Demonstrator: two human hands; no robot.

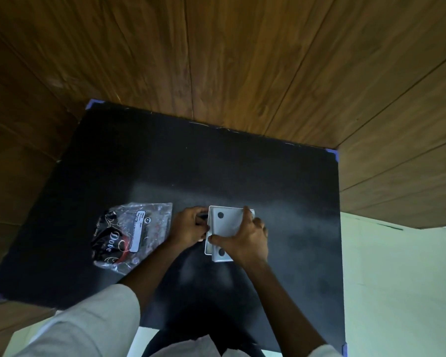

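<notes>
Toward the left edge lies a crinkled clear plastic bag [131, 235]. Our left hand [188, 225] curls round a small dark part [202, 216], held against the white square plastic box with two round holes [225, 222], which sits midway along the front edge. Our right hand [245, 240] grips that box. We judge the fitting begun, not finished. The matt black worktop [242, 171] meets brown wood panelling [216, 60].

a plain indoor room: wood-panelled walls [242, 60], black tabletop [216, 163], pale floor [397, 279]

Smooth white plastic box [225, 228]; crinkly glossy bag [134, 233]; matt tabletop [216, 163]
</notes>
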